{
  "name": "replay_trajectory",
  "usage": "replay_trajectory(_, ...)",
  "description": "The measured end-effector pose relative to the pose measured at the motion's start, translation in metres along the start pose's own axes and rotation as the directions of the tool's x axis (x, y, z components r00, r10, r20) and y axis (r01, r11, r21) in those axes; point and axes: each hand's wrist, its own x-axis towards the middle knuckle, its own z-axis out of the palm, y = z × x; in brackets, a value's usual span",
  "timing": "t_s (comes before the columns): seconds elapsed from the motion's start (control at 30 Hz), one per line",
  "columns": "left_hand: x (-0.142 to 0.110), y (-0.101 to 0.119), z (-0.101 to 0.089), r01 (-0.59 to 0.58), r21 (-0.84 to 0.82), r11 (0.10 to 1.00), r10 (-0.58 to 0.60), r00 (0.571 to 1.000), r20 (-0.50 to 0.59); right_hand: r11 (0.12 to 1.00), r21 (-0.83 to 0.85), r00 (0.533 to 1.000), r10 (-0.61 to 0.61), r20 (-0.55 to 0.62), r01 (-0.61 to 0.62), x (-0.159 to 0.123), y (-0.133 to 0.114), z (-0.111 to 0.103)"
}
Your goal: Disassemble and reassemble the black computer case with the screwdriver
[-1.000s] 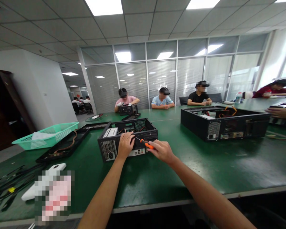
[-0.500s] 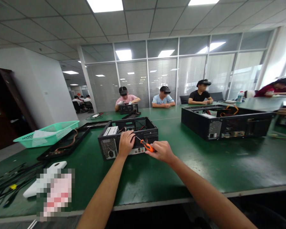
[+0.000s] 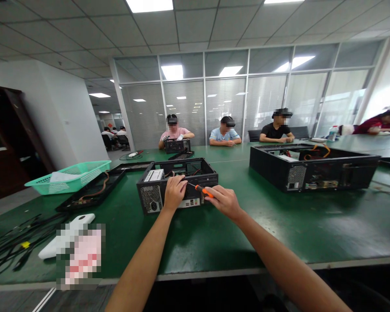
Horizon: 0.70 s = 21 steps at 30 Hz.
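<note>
My right hand (image 3: 225, 201) is closed on a screwdriver (image 3: 202, 190) with an orange and black handle. Its thin shaft points left, toward the upper rear edge of an open black computer case (image 3: 147, 195). My left hand (image 3: 174, 193) lies on that same edge, fingers bent together over it close to the screwdriver's tip. The tip and whatever it touches are too small to make out. Inside the case sits a power supply with a white label (image 3: 154, 175), and a port panel (image 3: 191, 203) shows below my left hand.
A larger open computer case (image 3: 325, 173) stands on the right. To the left lie a green basket (image 3: 68, 184), a black side panel (image 3: 94, 195), black cables (image 3: 22, 242) and a white object (image 3: 68, 236). Several people sit across the green table (image 3: 295, 225), one handling another case (image 3: 178, 146).
The view has shifted slightly, so the scene sits a little farther right. My right hand's fingers have loosened and shifted on the screwdriver handle. My left hand stays on the case edge.
</note>
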Motion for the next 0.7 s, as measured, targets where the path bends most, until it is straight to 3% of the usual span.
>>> replay_trajectory(0.2, 0.0008, 0.0024, -0.0022, 0.005, 0.011, 1.0, -0.005, 1.0, 0.017, 0.997, 0.061, 0.999, -0.042, 0.033, 0.04, -0.0033, -0.0029, 0.0049)
replay_trajectory(0.47, 0.0011, 0.0028, -0.0032, -0.001, 0.018, 1.0, 0.0, 1.0, 0.021, 0.996, 0.088, 0.997, 0.018, -0.073, -0.011, -0.004, -0.0007, 0.0036)
replay_trajectory(0.7, 0.0003, 0.0013, -0.0027, -0.005, 0.015, 1.0, 0.005, 1.0, 0.026, 0.996, 0.061, 0.997, 0.065, -0.046, -0.062, -0.0049, 0.0017, 0.0051)
